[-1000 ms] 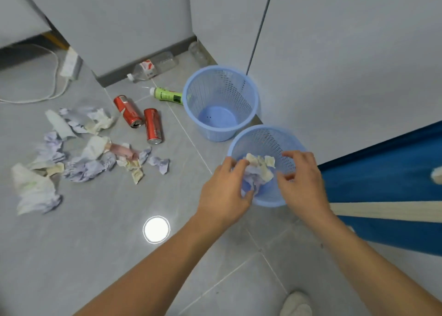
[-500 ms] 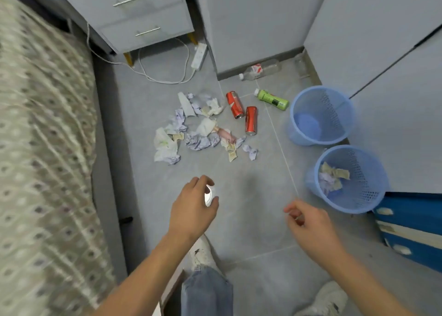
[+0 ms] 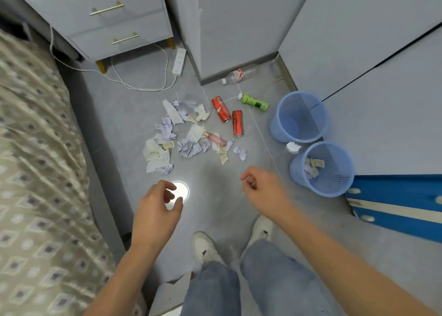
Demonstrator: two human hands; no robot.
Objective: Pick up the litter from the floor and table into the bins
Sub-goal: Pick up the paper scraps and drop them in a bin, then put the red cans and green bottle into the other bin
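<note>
- The person's left hand (image 3: 156, 205) hangs over the grey floor (image 3: 215, 196) with fingers loosely curled and part open, holding nothing.
- The right hand (image 3: 263, 191) is also empty, its fingers curled in more narrowly, thumb near forefinger.
- Below the hands are two white shoes (image 3: 205, 246) and blue jeans (image 3: 215, 289).
- A bright round reflection (image 3: 182, 189) glares on the floor beside the left fingers.
- Beyond the hands lies a scatter of crumpled paper litter (image 3: 189, 145), white, lilac and beige, well apart from both hands.
- Just past the paper lie two red cans (image 3: 228, 118); white script runs along them, too blurred to read.
- A green bottle (image 3: 254, 102) with a white cap lies near them; its dark label is unreadable.
- A clear plastic bottle (image 3: 240, 73) with a red and white label rests against the cabinet base.
- To the right stand two blue mesh bins: the near bin (image 3: 334, 184) holds paper scraps, the far bin (image 3: 282, 126) looks empty.
- One white paper scrap (image 3: 293, 147) lies between the bins.
- A bed (image 3: 35, 172) with a patterned cover runs along the left.
</note>
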